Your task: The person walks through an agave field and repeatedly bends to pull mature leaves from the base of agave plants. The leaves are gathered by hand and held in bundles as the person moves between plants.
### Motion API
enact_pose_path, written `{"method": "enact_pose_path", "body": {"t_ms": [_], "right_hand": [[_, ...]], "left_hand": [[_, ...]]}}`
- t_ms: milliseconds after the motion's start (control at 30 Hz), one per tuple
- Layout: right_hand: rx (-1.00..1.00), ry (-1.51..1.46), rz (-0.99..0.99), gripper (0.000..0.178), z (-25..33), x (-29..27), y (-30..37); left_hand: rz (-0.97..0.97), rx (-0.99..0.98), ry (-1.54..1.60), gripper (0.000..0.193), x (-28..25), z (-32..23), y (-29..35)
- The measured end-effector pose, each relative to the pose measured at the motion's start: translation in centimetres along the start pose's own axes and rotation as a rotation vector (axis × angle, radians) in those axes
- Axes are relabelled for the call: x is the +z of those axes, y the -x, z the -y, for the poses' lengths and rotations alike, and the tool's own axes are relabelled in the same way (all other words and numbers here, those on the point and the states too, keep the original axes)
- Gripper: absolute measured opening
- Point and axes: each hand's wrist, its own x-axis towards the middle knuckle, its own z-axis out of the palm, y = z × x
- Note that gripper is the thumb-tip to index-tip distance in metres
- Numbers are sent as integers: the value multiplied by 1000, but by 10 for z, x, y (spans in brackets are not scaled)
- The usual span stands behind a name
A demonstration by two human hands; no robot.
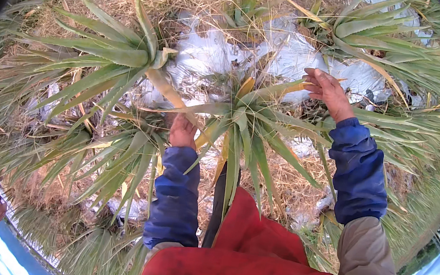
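Nearest the camera, a red cloth garment with a yellow hem (253, 264) fills the lower centre; its lower edge is cut off by the frame. Two forearms rise from it, each in a blue sleeve over a grey-brown one.

Containers: none can be made out in this view.

The left hand (182, 132) is clamped around a long, pale yellow-green spiky leaf (179, 109) that runs roughly level from the plant's centre out toward the person's left. The fingers wrap the leaf from below, so their tips are hidden.

The right hand (327, 90) is raised higher and further out. Its fingers are curled together over the yellowing tip of a long green leaf (279, 88); whether the grip is fully tight cannot be told, because the hand covers the contact area.

Both leaves belong to the central green rosette plant with narrow pointed leaves (244, 121), which stands between the two hands, directly ahead of the garment. Its base is hidden by its own leaves.

Beyond it lie dry straw-coloured grass (291, 186) and patches of white plastic ground sheeting (209, 52). A larger green rosette plant (120, 52) stands to the left and another (367, 29) at upper right, both bent by the lens and partly cut off.
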Motion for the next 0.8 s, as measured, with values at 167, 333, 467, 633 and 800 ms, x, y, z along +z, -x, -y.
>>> {"method": "enact_pose_path", "body": {"t_ms": [167, 333, 467, 633, 800], "right_hand": [[130, 43, 111, 70, -70, 7, -114], [112, 105, 527, 74, -75, 73, -101], [-157, 799, 633, 63, -91, 94, -47], [-314, 1000, 573, 65, -128, 124, 18], [-356, 1000, 527, 63, -157, 116, 33]], "left_hand": [[-154, 42, 293, 37, 50, 8, -15], [-35, -29, 550, 37, 12, 28, -33], [237, -68, 325, 39, 27, 29, -40], [507, -37, -278, 48, 91, 48, -31], [946, 234, -1393, 54, 129, 71, 6]]}}
